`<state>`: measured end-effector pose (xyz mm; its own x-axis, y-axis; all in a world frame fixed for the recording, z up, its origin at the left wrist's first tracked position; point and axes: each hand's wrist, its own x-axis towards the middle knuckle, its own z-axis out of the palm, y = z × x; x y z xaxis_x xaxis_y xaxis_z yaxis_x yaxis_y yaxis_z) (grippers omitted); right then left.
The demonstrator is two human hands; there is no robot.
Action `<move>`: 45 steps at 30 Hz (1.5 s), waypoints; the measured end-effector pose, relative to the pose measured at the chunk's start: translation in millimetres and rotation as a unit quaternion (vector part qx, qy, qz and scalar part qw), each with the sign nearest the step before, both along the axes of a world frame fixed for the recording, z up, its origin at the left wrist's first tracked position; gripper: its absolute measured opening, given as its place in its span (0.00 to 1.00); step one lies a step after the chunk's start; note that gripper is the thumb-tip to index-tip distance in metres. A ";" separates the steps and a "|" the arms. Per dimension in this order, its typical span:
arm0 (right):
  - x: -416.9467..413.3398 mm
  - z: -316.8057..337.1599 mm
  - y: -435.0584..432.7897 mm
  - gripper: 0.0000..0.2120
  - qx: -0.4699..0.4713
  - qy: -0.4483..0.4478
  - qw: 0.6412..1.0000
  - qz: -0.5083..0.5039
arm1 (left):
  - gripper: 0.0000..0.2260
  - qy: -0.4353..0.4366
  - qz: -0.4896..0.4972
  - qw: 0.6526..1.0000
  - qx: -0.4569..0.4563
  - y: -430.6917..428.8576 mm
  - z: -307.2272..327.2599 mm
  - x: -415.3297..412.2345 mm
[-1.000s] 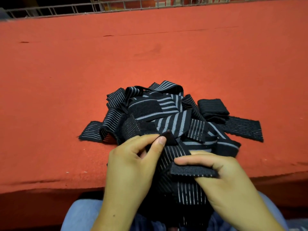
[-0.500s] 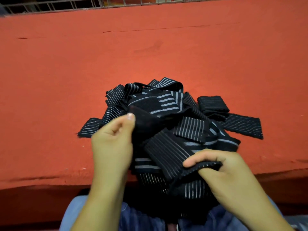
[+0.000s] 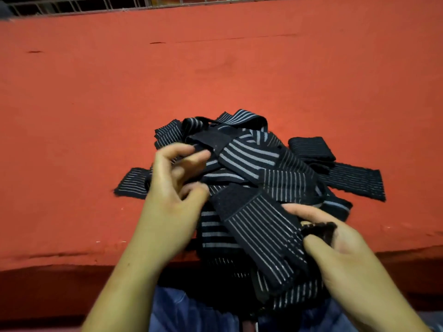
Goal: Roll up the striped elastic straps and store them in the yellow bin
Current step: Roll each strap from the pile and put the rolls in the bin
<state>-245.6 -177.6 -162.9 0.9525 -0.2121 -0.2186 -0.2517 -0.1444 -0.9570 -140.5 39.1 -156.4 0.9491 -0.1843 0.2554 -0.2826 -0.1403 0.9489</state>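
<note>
A tangled pile of black elastic straps with grey stripes [image 3: 242, 159] lies near the front edge of the red-covered table [image 3: 215, 80] and spills over the edge toward my lap. My right hand [image 3: 347, 259] pinches the dark end of one striped strap [image 3: 259, 226], which runs up to a black hook-and-loop end. My left hand [image 3: 167, 212] hovers at the left of the pile with its fingers spread and blurred, holding nothing. The yellow bin is not in view.
A folded black strap [image 3: 311, 148] and a flat one [image 3: 354, 180] lie at the pile's right. Another strap end [image 3: 131, 183] sticks out on the left. A metal railing [image 3: 72, 6] runs along the far edge. My jeans [image 3: 179, 312] show below the table.
My left hand has let go of the black strap end it was lifting and spread its fingers. My right hand keeps its hold, and the strap now lies stretched over the pile.
</note>
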 end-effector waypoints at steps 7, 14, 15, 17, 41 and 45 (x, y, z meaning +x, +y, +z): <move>10.2 12.1 18.3 0.08 -0.027 -0.059 0.998 0.020 | 0.28 -0.083 -0.035 0.965 0.246 1.6 -24.8 -15.4; 20.1 3.2 20.3 0.11 0.052 -0.061 0.996 -0.027 | 0.28 -0.139 0.016 0.949 0.281 3.5 -43.5 -16.3; 22.2 1.7 20.9 0.12 0.108 -0.049 0.992 -0.039 | 0.28 -0.145 0.033 0.946 0.287 4.1 -44.8 -16.2; 25.8 1.6 25.1 0.18 0.229 -0.032 0.971 -0.068 | 0.26 -0.138 0.080 0.942 0.295 5.3 -46.2 -14.8; 9.4 -2.8 20.5 0.19 0.249 -0.125 0.959 0.048 | 0.06 -0.067 0.119 0.990 -0.025 -2.0 -17.0 -21.9; 2.8 -2.6 19.4 0.20 0.246 -0.133 0.959 0.039 | 0.05 0.007 0.084 0.991 -0.101 -5.0 -7.8 -32.4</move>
